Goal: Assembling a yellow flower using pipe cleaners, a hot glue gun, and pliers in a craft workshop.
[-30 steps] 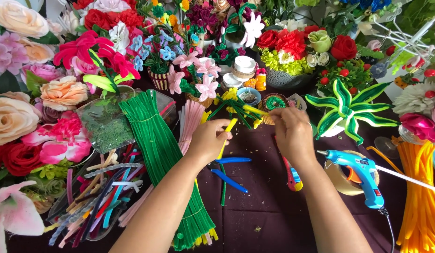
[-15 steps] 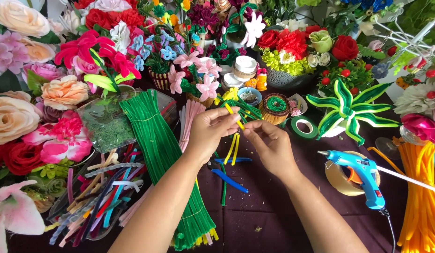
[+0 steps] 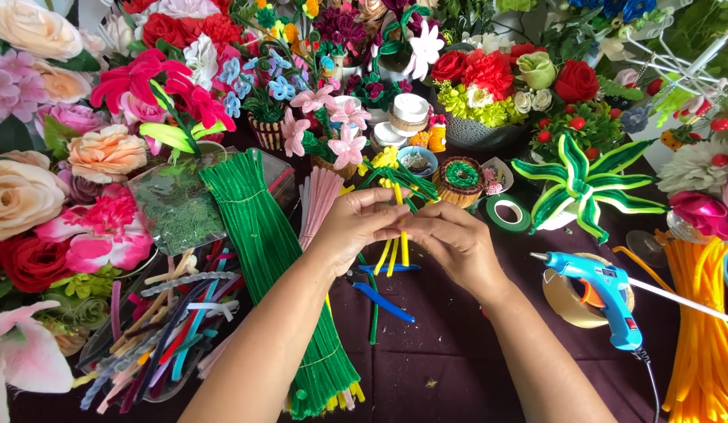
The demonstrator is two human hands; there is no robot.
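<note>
Fingers of both hands pinch a small bunch of yellow pipe cleaners (image 3: 395, 235) over the dark purple table (image 3: 458, 368): our left hand (image 3: 356, 223) grips the bunch near its top, thumb and fingertips pressed together around it, and our right hand (image 3: 454, 243) closes on it from the other side, so the two hands touch at the stems. The yellow ends hang loose below our fingers, just above two blue pipe cleaners (image 3: 383, 301) lying flat on the cloth. We judge the main risk to be a slip: the stems are thin and several are held at once, so a loose pinch could let one slide out and drop among the blue ones, or the bunch could splay unevenly. Beside our left forearm lies the long bundle of green pipe cleaners (image 3: 270, 258), close enough for an elbow to nudge it. The blue glue gun (image 3: 603, 294) sits near our right wrist, and a careless sweep could knock it over. Compared with half a second earlier, our hands have drawn closer together and the right one now sits higher against the bunch.
</note>
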